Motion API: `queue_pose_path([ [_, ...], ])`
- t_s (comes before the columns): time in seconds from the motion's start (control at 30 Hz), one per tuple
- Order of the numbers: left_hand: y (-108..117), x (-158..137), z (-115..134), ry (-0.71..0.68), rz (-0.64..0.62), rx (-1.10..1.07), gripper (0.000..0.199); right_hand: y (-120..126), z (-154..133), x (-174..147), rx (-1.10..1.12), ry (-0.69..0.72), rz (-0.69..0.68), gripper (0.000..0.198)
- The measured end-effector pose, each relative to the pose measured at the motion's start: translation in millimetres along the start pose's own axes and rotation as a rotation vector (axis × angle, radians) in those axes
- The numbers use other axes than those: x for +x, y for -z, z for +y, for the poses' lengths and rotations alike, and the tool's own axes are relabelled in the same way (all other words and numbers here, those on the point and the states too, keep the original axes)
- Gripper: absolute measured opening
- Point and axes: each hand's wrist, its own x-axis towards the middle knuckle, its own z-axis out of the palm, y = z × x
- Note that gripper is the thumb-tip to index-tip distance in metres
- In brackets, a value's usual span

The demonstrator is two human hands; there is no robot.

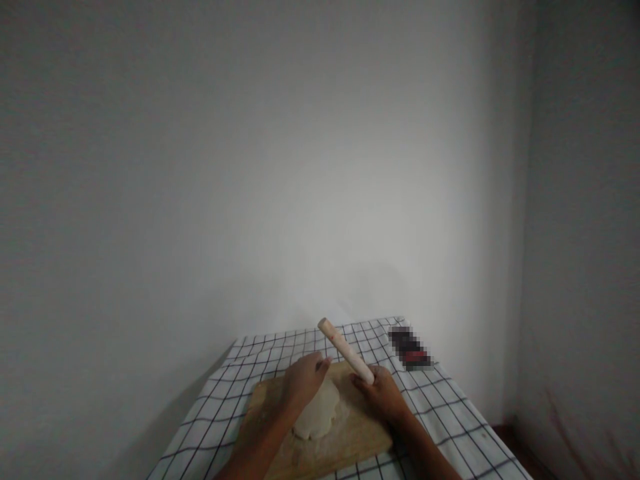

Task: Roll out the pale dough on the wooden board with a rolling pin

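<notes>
Right hand [383, 390] clenched on rolling pin [345, 350], left hand [303, 381] flat, released, on dough [317, 413], rolling next needing level pin

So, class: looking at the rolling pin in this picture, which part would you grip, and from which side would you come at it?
Grip the free far end of the rolling pin, coming from the left. The pin slants up and away over the wooden board; the right hand already grips its near end, while the left hand rests on the dough, closest to that bare end.
</notes>
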Motion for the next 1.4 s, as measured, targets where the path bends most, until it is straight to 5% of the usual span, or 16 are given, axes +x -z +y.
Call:
queue_pose_path([
  [0.17,2,6,-35,-0.04,0.103,-0.435,0.04,1,-2,1,0.0,0.032,-0.007,0.031],
  [0.3,45,8,-52,0.102,0.237,-0.706,0.056,3,-4,1,-0.072,0.06,0.0,0.039],
  [0.4,85,4,-42,0.091,0.353,-0.714,0.058,4,-6,-3,-0.161,0.077,-0.029,0.047],
  [0.5,103,-10,-19,-0.067,0.323,-0.592,0.053,5,-11,-8,-0.23,0.129,-0.062,0.049],
  [0.63,71,-36,-3,-0.228,0.083,-0.317,0.044,5,-19,-12,-0.324,0.23,-0.099,0.044],
  [0.77,31,-49,-13,-0.099,-0.062,-0.172,0.043,3,-21,-12,-0.44,0.266,-0.105,0.044],
  [1.13,11,-86,-17,-0.066,0.077,-0.057,0.041,-2,-14,-16,-0.541,0.23,-0.121,0.048],
  [1.4,1,-81,-21,-0.099,0.114,-0.062,0.036,4,-31,-20,-0.689,0.405,-0.114,0.033],
])
